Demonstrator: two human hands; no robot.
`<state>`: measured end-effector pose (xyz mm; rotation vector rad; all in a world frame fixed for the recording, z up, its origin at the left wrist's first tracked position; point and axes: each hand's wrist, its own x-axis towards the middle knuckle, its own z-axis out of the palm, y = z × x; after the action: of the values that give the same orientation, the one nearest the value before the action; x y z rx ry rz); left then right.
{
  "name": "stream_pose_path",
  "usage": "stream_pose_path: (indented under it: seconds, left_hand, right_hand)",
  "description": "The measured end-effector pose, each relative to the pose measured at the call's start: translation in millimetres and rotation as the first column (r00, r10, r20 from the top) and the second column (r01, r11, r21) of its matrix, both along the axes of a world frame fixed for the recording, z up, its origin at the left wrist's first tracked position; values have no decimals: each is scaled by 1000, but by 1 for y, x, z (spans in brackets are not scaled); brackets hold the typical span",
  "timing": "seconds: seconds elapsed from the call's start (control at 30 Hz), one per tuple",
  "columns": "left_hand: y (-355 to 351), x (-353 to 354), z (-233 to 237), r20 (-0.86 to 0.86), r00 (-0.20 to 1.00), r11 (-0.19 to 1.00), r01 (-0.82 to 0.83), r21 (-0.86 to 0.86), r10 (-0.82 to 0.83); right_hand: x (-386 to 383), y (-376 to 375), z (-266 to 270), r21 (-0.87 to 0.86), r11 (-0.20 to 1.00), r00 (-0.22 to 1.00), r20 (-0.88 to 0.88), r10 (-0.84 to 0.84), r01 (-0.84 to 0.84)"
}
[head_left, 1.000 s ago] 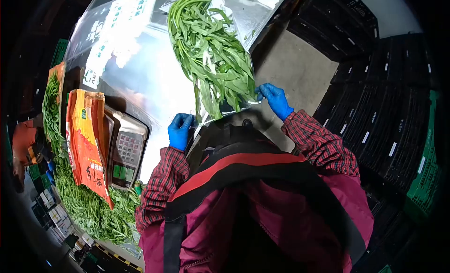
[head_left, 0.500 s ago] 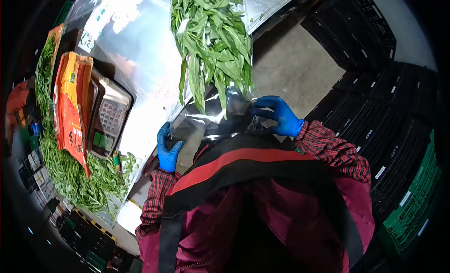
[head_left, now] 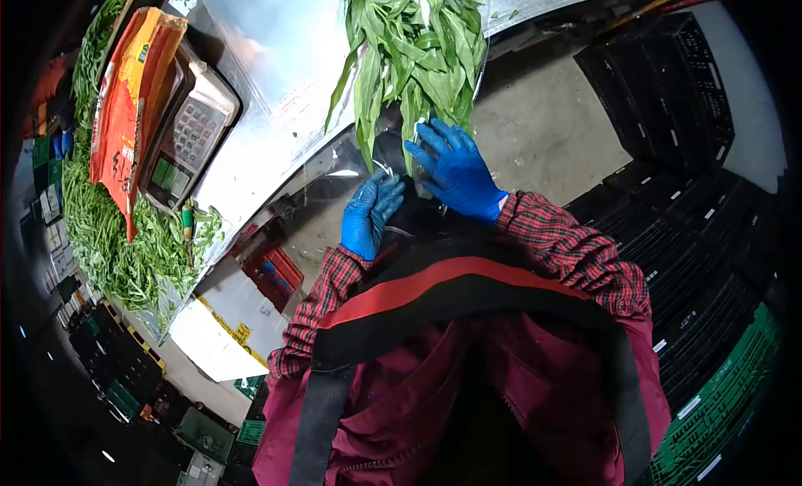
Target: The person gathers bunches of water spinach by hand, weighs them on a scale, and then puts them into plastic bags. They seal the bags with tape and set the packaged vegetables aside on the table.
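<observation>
Both my hands wear blue gloves. My left hand (head_left: 372, 212) is closed at the near edge of a clear plastic bag (head_left: 338, 164), its fingers drawn together on the film. My right hand (head_left: 459, 170) lies with its fingers spread against the lower end of a bunch of leafy greens (head_left: 413, 56), over the plastic. The greens hang past the front edge of the metal table (head_left: 288, 123), leaf tips pointing toward me. How much of the bunch is inside the bag cannot be made out.
A scale (head_left: 194, 127) stands on the left beside an orange-red packet (head_left: 125, 110). Loose greens (head_left: 125, 260) heap at the table's left. Black crates (head_left: 660, 93) stack at the right, with green crates (head_left: 718, 402) below. A red crate (head_left: 276, 273) sits under the table.
My hands have come closer together. The left moved right and up; the right moved left and up onto the greens. The view has shifted, so the table and scale appear higher.
</observation>
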<state>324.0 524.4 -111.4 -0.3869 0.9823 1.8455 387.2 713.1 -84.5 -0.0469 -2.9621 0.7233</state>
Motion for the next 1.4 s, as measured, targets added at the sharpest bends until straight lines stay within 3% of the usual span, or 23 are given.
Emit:
stream_pose_path:
  seconds: [0.03, 0.13, 0.23, 0.3, 0.33, 0.37, 0.43, 0.53, 0.6, 0.67, 0.73, 0.8, 0.87, 0.93, 0.97, 1.0, 1.1, 1.2, 1.3, 1.4]
  left_hand:
    - [-2, 0, 1, -11, 1000, 999, 26, -45, -26]
    - [-4, 1, 3, -4, 999, 992, 49, -120, -50]
    - [-9, 0, 3, 134, 971, 926, 232, -299, -199]
    - [-31, 1, -7, 90, 797, 737, 589, -332, -597]
    - [-23, 7, 22, -82, 631, 583, 649, -489, -771]
    - [-15, 6, 36, -83, 623, 577, 654, -490, -778]
    - [2, 6, 52, -231, 642, 672, 620, -405, -731]
    - [54, -11, 35, -420, 714, 798, 328, -506, -560]
    - [79, -10, 0, -541, 795, 951, 142, -275, -275]
    - [102, -13, 9, -581, 797, 980, 65, -189, -165]
    - [118, -22, 6, -646, 754, 988, 21, -153, -116]
    - [126, -31, 0, -734, 635, 956, 30, -291, -243]
    - [132, -34, -8, -688, 688, 956, 29, -291, -230]
    - [139, -37, -16, -900, 361, 936, -154, -317, -245]
    - [142, -40, -19, -867, 439, 933, -147, -328, -235]
    - [143, -40, -22, -866, 441, 933, -146, -330, -237]
    - [150, -46, -11, -758, 486, 803, -172, -571, -435]
    - [149, -52, -7, -741, 528, 843, -83, -531, -414]
    - [148, -51, -4, -642, 732, 910, -77, -408, -226]
    - [145, -52, 15, -486, 847, 915, 3, -403, -217]
  right_hand:
    - [1, 1, -7, -18, 999, 992, -119, -47, 45]
    - [6, 7, -17, -132, 989, 975, -198, -97, 72]
    - [9, 8, -11, -257, 961, 939, -291, -183, 107]
    - [12, 6, -3, -265, 955, 927, -310, -212, 130]
    - [14, 4, 0, -265, 951, 915, -322, -241, 157]
    - [17, 1, 2, -268, 946, 905, -329, -270, 184]
    - [20, -4, 5, -318, 932, 892, -350, -285, 174]
    - [22, -10, 12, -353, 919, 881, -360, -306, 175]
    - [22, -10, 15, -345, 929, 866, -414, -278, 133]
    - [25, -11, 16, -329, 935, 869, -415, -268, 131]
    - [25, -13, 17, -320, 939, 872, -417, -257, 124]
    - [26, -14, 17, -336, 932, 870, -409, -277, 138]
    - [25, -13, 19, -342, 931, 871, -413, -268, 125]
    - [25, -13, 17, -352, 929, 872, -412, -265, 116]
    - [26, -13, 16, -350, 931, 877, -410, -251, 104]
    - [26, -12, 15, -346, 934, 881, -409, -236, 89]
    - [26, -12, 14, -343, 935, 874, -421, -242, 94]
    - [26, -12, 15, -328, 939, 888, -395, -236, 104]
    - [26, -11, 13, -342, 935, 883, -405, -236, 93]
    - [25, -11, 8, -314, 944, 892, -393, -222, 97]
